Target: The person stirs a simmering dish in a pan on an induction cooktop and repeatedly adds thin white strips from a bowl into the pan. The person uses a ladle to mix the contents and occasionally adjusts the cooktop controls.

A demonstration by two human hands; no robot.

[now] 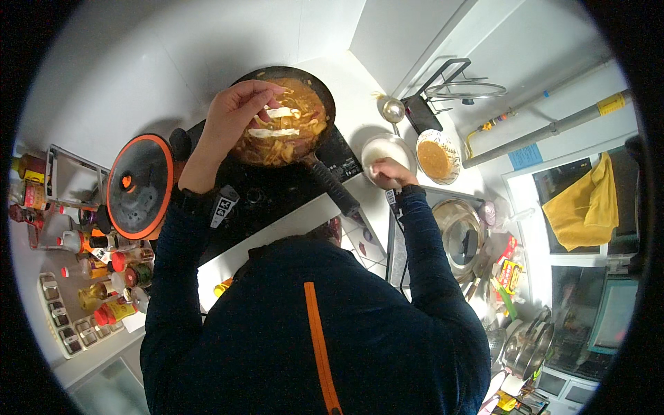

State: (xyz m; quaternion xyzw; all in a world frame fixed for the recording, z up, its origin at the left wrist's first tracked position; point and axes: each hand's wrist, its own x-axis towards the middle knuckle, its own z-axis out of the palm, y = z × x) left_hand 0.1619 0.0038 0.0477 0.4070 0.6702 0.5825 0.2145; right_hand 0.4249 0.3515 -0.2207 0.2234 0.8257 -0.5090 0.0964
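Note:
My left hand (243,111) hovers above a dark frying pan (331,101), thumb and fingers bent toward each other. A pale, flat strip (280,112) shows just below its fingertips; I cannot tell whether they touch it. Another pale strip (273,133) lies on the brown stew (282,151), which has chunky pieces in sauce. My right hand (390,172) reaches into a white bowl (369,147) with whitish contents, fingers bunched and pointing down. What those fingers hold, if anything, is hidden.
The pan handle (337,188) juts toward me across the black cooktop (249,199). An orange-rimmed lidded pot (140,187) stands left, beside seasoning bottles (124,259). Right of the white bowl are a patterned bowl of brown sauce (434,158), a ladle (393,110) and a sink with a metal basin (459,233).

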